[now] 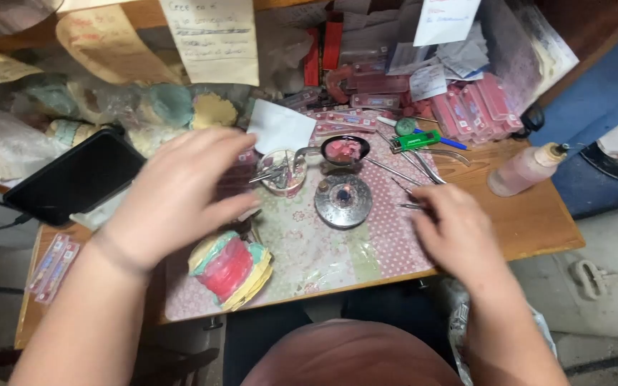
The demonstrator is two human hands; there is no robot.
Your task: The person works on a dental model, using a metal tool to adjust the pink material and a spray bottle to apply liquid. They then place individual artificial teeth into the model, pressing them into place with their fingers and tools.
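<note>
My left hand hovers open and blurred over the left part of the patterned mat, fingers spread toward a small cup of metal tools. My right hand rests on the mat's right side, fingers curled on a thin metal tool. Between the hands stands a small round metal burner with a tiny flame. Behind it sits a spoon-like dish of pink wax. A red, yellow and green dental model lies under my left hand, near the front edge.
A black tablet lies at the left. Pink boxes and papers pile at the back. A squeeze bottle of pink liquid stands at the right. Green-handled tool and tweezers lie behind the burner. Someone's blue-clad leg is at far right.
</note>
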